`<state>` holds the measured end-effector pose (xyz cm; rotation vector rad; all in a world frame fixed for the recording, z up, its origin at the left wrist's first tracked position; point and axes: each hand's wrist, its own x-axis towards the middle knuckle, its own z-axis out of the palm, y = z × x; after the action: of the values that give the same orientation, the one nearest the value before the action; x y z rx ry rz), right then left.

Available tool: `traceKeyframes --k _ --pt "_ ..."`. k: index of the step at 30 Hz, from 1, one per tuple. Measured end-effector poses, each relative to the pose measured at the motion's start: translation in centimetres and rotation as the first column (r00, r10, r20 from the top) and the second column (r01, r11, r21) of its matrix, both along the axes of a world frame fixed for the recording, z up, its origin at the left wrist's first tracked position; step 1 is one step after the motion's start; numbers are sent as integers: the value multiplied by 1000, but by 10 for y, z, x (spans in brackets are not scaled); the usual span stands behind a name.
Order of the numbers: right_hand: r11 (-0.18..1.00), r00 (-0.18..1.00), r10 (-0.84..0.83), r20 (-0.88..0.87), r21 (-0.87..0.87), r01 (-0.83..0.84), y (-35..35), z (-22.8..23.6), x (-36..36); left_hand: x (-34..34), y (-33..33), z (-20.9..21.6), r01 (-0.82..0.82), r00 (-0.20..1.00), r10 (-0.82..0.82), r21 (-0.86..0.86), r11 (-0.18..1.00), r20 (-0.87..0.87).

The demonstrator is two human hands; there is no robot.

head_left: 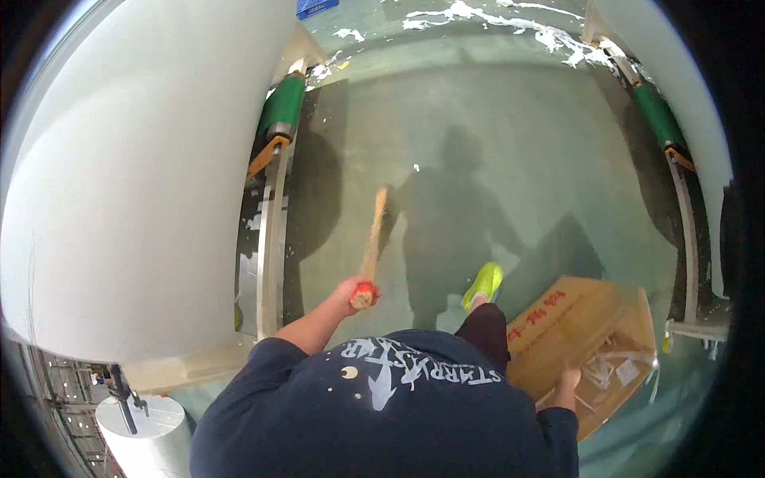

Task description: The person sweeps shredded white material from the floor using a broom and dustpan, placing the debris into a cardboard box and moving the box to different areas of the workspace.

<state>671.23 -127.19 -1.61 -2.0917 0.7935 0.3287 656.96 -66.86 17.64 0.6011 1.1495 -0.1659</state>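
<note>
Low on the left of centre, my left hand point(351, 295) is closed round the near end of what looks like a straw broom point(373, 247). A red band circles its near end, and its narrow length points forward over the floor. On my right side, my right hand point(569, 378) grips the edge of a brown cardboard box point(550, 334), with its fingers partly hidden. The box is tilted beside my leg, with red handwriting on one flap. Inside it lie pale and clear scraps point(610, 370).
Huge white rolls point(151, 175) flank the aisle on both sides. Metal frames with green rollers point(283, 103) run along them. White shreds point(478, 20) litter the far floor, near a blue crate point(315, 8). A smaller white roll point(143, 438) stands behind left.
</note>
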Motion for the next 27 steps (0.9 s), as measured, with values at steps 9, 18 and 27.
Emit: traceKeyframes --k 9,18,27 --pt "518 660 661 -357 -420 -745 201 31 272 164 75 13 -285 958 285 -4 959 37" --pt "920 915 302 -266 -169 -353 283 106 462 381 171 21 -228 955 149 312 922 258" --pt "495 690 668 -279 -526 -692 350 41 638 640 344 43 -376 906 254 367 851 340"
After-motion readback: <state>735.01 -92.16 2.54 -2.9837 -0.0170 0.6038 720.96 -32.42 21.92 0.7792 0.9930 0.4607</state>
